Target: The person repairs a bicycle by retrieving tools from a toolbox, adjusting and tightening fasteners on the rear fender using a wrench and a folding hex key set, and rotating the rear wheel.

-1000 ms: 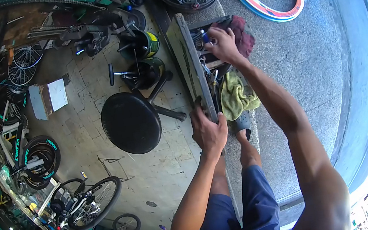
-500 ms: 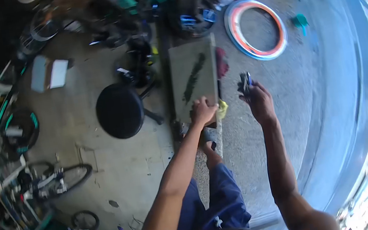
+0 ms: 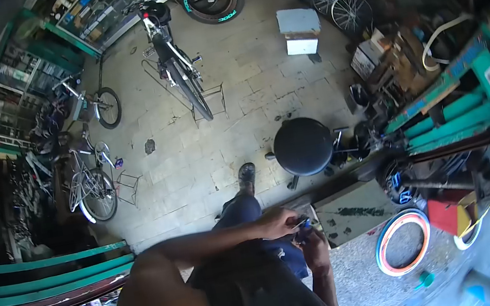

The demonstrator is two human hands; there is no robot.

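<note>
A small dark part with a blue bit (image 3: 304, 224) sits between my hands, close to my body; its kind is too small to tell. My left hand (image 3: 278, 222) reaches in from the left with its fingers closed on one side of it. From below, my right hand (image 3: 315, 248) has its fingers wrapped round the other side. Just right of the hands lies a grey flat-topped box or board (image 3: 371, 200) with dark smudges on top.
A round black stool (image 3: 303, 147) stands ahead. An orange-and-white tyre (image 3: 383, 251) lies on the concrete by a red and yellow box (image 3: 447, 216). Bicycles, including a white one (image 3: 180, 67), stand on the tiled floor. Green metal rails (image 3: 463, 93) run along the right.
My view has turned left toward the shop floor. My left hand has left the grey box top and joined my right hand at the small part, which the right hand held alone before.
</note>
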